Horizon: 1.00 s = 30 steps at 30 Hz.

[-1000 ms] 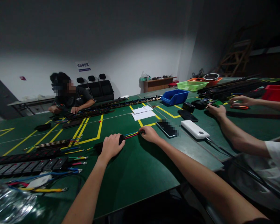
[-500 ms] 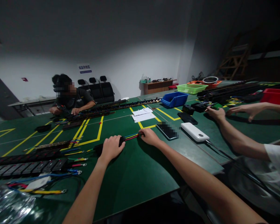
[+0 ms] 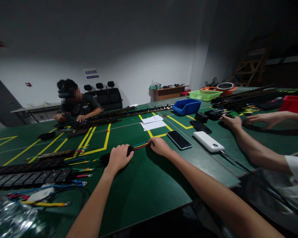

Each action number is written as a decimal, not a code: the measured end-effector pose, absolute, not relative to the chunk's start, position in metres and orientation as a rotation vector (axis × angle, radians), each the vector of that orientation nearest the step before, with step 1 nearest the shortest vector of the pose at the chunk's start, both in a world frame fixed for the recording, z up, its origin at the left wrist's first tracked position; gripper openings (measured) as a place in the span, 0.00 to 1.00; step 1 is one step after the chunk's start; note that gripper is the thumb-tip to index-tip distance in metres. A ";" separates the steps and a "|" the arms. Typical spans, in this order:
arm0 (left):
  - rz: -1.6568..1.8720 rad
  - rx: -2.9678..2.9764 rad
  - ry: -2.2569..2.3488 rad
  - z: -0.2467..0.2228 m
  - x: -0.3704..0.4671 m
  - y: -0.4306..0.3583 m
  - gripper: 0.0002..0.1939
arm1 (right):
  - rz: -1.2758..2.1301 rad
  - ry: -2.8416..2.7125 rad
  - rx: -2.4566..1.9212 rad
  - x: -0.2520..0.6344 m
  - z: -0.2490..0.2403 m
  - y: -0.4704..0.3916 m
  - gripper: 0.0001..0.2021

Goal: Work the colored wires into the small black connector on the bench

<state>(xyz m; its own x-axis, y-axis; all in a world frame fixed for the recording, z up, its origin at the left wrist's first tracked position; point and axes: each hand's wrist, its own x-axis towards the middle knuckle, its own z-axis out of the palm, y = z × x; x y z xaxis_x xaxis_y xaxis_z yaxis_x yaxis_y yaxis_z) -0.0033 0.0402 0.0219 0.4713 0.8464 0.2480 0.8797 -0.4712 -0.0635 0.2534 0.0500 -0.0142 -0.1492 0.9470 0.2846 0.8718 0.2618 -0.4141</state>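
Observation:
My left hand (image 3: 120, 158) is closed over a black part (image 3: 105, 159) on the green table, its fingers covering most of it. From its right end run blue, yellow and red wires (image 3: 141, 145). The far ends of these wires are pinched in my right hand (image 3: 159, 146), which hides the tips. A short green wire leaves the left side of the black part. To the left lie black multi-section strips (image 3: 31, 178) with coloured wires ending in ring terminals (image 3: 84, 183).
A phone (image 3: 179, 139) and a white power bank (image 3: 208, 141) with a cable lie right of my hands. Papers (image 3: 152, 122) and a blue bin (image 3: 186, 106) are beyond. A co-worker's hands (image 3: 232, 121) work at the right; another person (image 3: 75, 105) sits across. Clear plastic (image 3: 12, 215) lies front left.
The view has shifted very slightly. My hands keep the same hold on the black part and wires. The co-worker's hands at the right have barely moved.

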 end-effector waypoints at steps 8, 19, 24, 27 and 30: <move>-0.263 -2.551 -1.526 0.024 -0.003 0.039 0.23 | 0.200 -2.078 -1.663 0.254 -0.010 0.047 0.18; -0.256 -2.540 -1.516 0.025 -0.003 0.038 0.22 | 0.191 -2.114 -1.665 0.253 -0.010 0.046 0.17; -0.236 -2.515 -1.527 0.024 -0.002 0.039 0.22 | 0.201 -2.140 -1.630 0.254 -0.009 0.047 0.16; -0.227 -2.517 -1.543 0.024 -0.002 0.039 0.23 | 0.198 -2.142 -1.636 0.254 -0.009 0.048 0.17; -0.237 -2.534 -1.543 0.024 -0.002 0.039 0.23 | 0.205 -2.157 -1.619 0.255 -0.009 0.049 0.17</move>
<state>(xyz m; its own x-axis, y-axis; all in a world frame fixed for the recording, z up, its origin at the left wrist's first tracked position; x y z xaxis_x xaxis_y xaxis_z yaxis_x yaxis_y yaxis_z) -0.0023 0.0388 0.0239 0.4532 0.8638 0.2202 0.8900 -0.4522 -0.0581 0.2548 0.0487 -0.0094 -0.2232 0.9420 0.2508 0.8780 0.3060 -0.3681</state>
